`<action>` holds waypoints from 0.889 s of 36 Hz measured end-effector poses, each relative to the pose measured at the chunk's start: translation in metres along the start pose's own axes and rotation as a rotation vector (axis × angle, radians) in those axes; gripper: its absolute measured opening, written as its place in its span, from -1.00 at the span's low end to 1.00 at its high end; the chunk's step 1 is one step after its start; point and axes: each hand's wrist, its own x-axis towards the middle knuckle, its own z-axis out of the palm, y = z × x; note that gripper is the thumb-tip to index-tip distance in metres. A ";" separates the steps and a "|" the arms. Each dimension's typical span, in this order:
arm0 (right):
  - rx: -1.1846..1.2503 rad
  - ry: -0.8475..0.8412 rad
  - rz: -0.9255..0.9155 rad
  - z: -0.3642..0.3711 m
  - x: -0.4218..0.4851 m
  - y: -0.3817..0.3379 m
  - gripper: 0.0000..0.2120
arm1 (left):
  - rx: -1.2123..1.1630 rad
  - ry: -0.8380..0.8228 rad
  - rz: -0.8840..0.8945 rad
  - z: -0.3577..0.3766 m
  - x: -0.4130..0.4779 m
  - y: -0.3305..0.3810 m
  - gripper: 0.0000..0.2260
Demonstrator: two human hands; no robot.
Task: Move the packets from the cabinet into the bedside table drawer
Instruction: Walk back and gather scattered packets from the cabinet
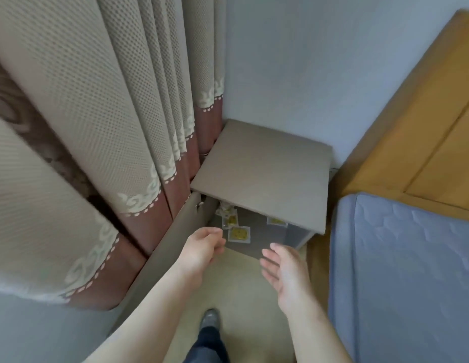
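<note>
Since the door (173, 242) is swung wide to the left, the packets (238, 233) lie exposed: several, yellow-printed, scattered flat inside the cabinet (262, 163), most toward its left side, one further right.
Left hand (202, 247): grip loosely curled, empty, just short of nearest packet, prob. reaching to pick.
Right hand (285, 271): grip flat, fingers straight, holding nothing, near cabinet front, likely ready to receive.
Drawer: not evident.
Adj.: curtain (123, 127) left, bed (411, 271) right.
</note>
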 end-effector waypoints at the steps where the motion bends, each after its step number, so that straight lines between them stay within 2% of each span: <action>1: -0.005 -0.005 0.006 0.003 0.017 -0.004 -0.91 | 0.020 0.006 0.002 0.005 0.017 0.004 -0.90; 6: -0.091 -0.045 0.095 0.018 0.099 -0.005 -0.92 | 0.137 0.052 0.022 0.026 0.097 0.005 -0.91; 10: -0.152 -0.077 0.115 0.021 0.166 0.006 -0.86 | 0.251 0.090 -0.015 0.039 0.166 -0.026 -0.85; 13: -0.161 -0.060 0.150 0.021 0.214 0.024 -0.92 | 0.308 0.114 -0.037 0.045 0.213 -0.061 -0.81; 17: -0.179 -0.038 0.153 0.017 0.287 0.067 -0.78 | 0.337 0.116 -0.040 0.049 0.280 -0.127 -0.84; 19: -0.232 -0.038 0.158 0.019 0.321 0.095 -0.85 | 0.357 0.140 -0.033 0.050 0.312 -0.159 -0.83; 22: -0.254 -0.036 0.144 0.021 0.381 0.145 -0.81 | 0.445 0.157 0.012 0.052 0.360 -0.202 -0.84; 24: -0.285 -0.034 0.137 0.025 0.424 0.171 -0.89 | 0.493 0.148 0.069 0.051 0.393 -0.225 -0.81; 26: -0.336 -0.028 0.147 0.027 0.469 0.195 -0.84 | 0.587 0.119 0.117 0.050 0.428 -0.248 -0.76; 28: -0.415 -0.034 0.062 0.029 0.512 0.214 -0.85 | 0.683 0.121 0.143 0.049 0.461 -0.267 -0.74; 32: -0.606 -0.032 -0.192 0.040 0.591 0.239 -0.88 | 0.716 0.075 0.237 0.043 0.523 -0.299 -0.69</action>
